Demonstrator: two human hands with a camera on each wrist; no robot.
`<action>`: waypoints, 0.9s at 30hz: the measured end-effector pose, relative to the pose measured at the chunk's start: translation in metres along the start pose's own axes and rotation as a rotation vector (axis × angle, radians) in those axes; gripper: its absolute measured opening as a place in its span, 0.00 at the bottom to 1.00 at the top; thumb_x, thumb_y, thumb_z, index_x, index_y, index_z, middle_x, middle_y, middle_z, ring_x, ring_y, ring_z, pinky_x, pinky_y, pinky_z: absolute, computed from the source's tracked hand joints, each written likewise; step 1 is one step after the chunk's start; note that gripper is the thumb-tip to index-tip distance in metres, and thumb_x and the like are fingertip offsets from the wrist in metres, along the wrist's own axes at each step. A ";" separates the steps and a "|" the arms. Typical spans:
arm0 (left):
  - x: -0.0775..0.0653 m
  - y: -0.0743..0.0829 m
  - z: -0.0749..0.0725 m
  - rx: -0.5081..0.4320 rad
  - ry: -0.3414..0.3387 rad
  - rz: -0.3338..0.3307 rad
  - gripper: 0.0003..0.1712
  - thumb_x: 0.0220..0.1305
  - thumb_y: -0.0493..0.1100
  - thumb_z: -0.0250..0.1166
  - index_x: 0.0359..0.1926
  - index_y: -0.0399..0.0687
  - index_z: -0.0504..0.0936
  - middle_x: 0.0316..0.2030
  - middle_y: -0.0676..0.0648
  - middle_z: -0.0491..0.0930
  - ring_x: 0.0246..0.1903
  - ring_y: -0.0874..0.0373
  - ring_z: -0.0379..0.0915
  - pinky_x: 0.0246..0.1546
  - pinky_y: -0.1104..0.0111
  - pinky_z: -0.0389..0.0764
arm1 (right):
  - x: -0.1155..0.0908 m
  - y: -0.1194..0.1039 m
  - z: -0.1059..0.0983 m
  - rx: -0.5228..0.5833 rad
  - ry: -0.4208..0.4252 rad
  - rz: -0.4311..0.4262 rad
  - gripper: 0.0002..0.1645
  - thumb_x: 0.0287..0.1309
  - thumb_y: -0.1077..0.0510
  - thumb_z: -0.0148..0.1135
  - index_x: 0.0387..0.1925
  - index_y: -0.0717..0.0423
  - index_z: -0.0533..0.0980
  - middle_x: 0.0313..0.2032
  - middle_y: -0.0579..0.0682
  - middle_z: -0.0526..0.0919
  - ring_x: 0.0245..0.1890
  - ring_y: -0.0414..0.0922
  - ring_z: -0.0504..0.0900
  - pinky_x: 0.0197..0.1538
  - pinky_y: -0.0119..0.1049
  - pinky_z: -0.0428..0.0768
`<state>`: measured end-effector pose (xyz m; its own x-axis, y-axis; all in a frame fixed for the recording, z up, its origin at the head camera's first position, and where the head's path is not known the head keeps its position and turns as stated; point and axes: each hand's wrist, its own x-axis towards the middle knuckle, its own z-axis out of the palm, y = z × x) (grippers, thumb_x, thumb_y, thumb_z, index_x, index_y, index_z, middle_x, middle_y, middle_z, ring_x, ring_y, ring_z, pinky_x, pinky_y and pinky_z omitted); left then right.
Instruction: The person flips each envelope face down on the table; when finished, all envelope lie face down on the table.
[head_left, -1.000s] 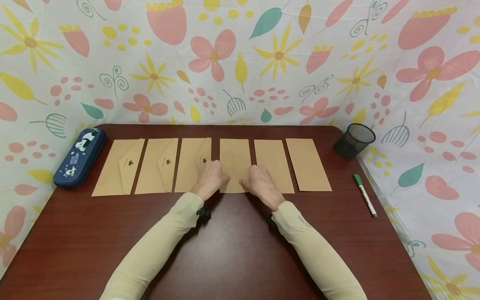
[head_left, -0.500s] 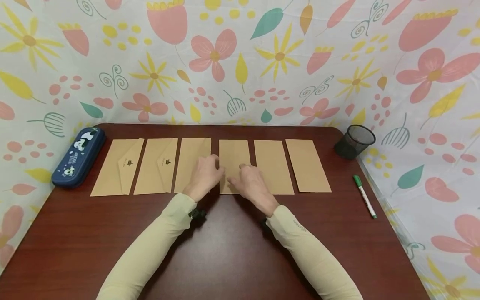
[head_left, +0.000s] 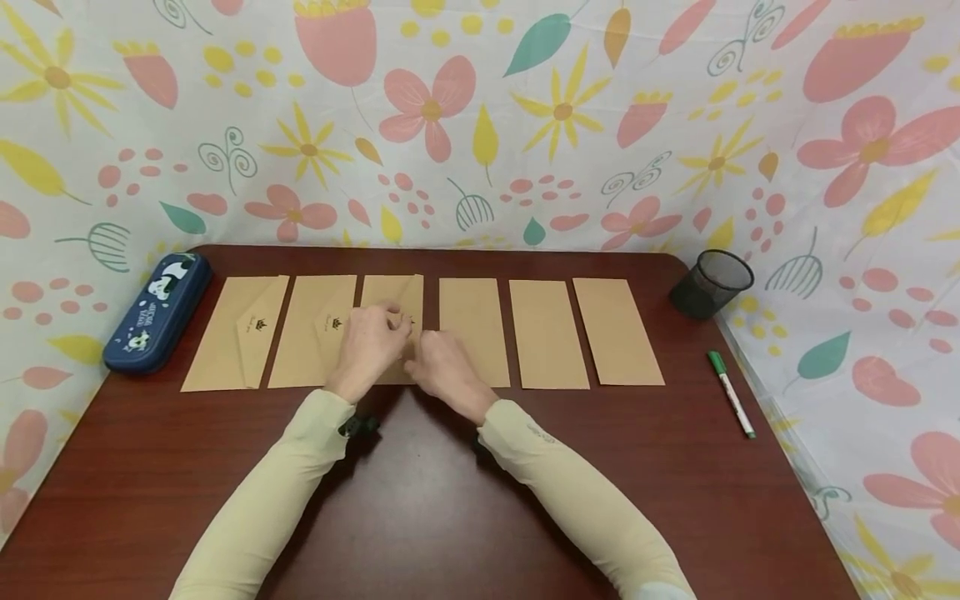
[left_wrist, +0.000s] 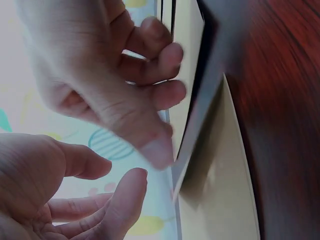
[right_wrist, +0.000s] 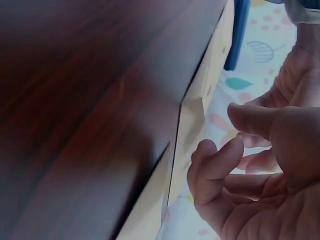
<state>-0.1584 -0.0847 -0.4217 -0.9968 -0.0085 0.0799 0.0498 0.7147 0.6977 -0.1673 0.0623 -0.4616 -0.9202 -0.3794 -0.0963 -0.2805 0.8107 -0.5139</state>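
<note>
Six tan envelopes make a row; the left ones show flaps with small crown prints. Over the third envelope (head_left: 390,287), my left hand (head_left: 366,346) hovers with bent fingers, thumb and forefinger close together. Just to its right, my right hand (head_left: 450,372) is above the gap beside the fourth envelope (head_left: 472,304), fingers loosely bent. Within the right wrist view, the right hand (right_wrist: 255,195) appears apart from the envelopes. In the left wrist view, the left hand (left_wrist: 90,200) has its fingertips spread and nothing between them. Both hands partly cover the third envelope's crown print.
A dark blue pencil case (head_left: 157,312) lies at the left table edge. On the right stand a black mesh pen cup (head_left: 711,285) and, nearer, a green-capped marker (head_left: 731,393). A flower-patterned cloth (head_left: 480,125) hangs around the wooden table (head_left: 420,517).
Both hands have moved left, the right one from the fourth envelope to near the third one's right edge. The row of envelopes looks unmoved.
</note>
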 end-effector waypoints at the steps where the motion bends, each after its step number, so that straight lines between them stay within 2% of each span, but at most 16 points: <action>1: 0.000 -0.002 -0.002 -0.005 -0.008 -0.016 0.21 0.74 0.40 0.65 0.61 0.30 0.85 0.30 0.40 0.92 0.26 0.50 0.89 0.26 0.69 0.79 | 0.005 0.002 0.007 -0.011 -0.003 -0.012 0.14 0.64 0.57 0.72 0.24 0.46 0.77 0.17 0.41 0.70 0.21 0.40 0.73 0.25 0.34 0.71; 4: -0.001 -0.009 -0.008 0.003 -0.012 -0.040 0.23 0.74 0.40 0.64 0.64 0.31 0.83 0.29 0.40 0.92 0.27 0.49 0.89 0.26 0.70 0.78 | 0.019 0.008 0.022 -0.040 -0.014 -0.017 0.15 0.64 0.56 0.72 0.24 0.43 0.76 0.15 0.39 0.67 0.21 0.39 0.72 0.26 0.32 0.70; 10: -0.002 -0.022 -0.016 0.033 0.022 -0.045 0.23 0.73 0.42 0.65 0.62 0.31 0.85 0.30 0.40 0.92 0.33 0.46 0.91 0.35 0.63 0.83 | 0.034 0.015 0.035 -0.055 -0.054 0.107 0.28 0.60 0.54 0.72 0.09 0.45 0.69 0.11 0.37 0.63 0.16 0.38 0.69 0.19 0.32 0.69; 13: -0.004 -0.028 -0.019 0.033 0.024 -0.051 0.23 0.73 0.44 0.65 0.61 0.31 0.85 0.28 0.41 0.92 0.29 0.48 0.89 0.32 0.65 0.81 | 0.034 0.016 0.035 -0.037 -0.056 0.133 0.24 0.56 0.58 0.71 0.10 0.43 0.70 0.12 0.37 0.67 0.16 0.38 0.71 0.18 0.32 0.70; 17: -0.003 -0.036 -0.024 0.052 0.045 -0.046 0.22 0.73 0.44 0.66 0.59 0.32 0.86 0.25 0.42 0.90 0.23 0.51 0.85 0.27 0.68 0.76 | 0.030 0.015 0.032 0.028 -0.053 0.186 0.20 0.55 0.65 0.66 0.14 0.46 0.71 0.16 0.41 0.70 0.17 0.40 0.72 0.19 0.32 0.71; 22: -0.003 -0.047 -0.027 0.114 0.075 -0.038 0.21 0.73 0.44 0.65 0.56 0.31 0.88 0.32 0.37 0.91 0.26 0.49 0.82 0.28 0.66 0.74 | 0.016 0.002 0.013 0.069 -0.077 0.257 0.20 0.57 0.73 0.57 0.16 0.50 0.69 0.19 0.47 0.66 0.19 0.44 0.69 0.19 0.35 0.68; 27: -0.006 -0.053 -0.028 0.166 0.066 -0.052 0.22 0.73 0.46 0.65 0.56 0.30 0.87 0.41 0.31 0.91 0.29 0.44 0.83 0.28 0.59 0.80 | 0.000 -0.008 -0.002 0.076 -0.067 0.248 0.24 0.58 0.75 0.52 0.13 0.49 0.66 0.18 0.45 0.62 0.18 0.43 0.64 0.18 0.33 0.64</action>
<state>-0.1536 -0.1420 -0.4391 -0.9912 -0.0908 0.0968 -0.0187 0.8178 0.5752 -0.1658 0.0562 -0.4559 -0.9376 -0.2040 -0.2817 -0.0254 0.8478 -0.5297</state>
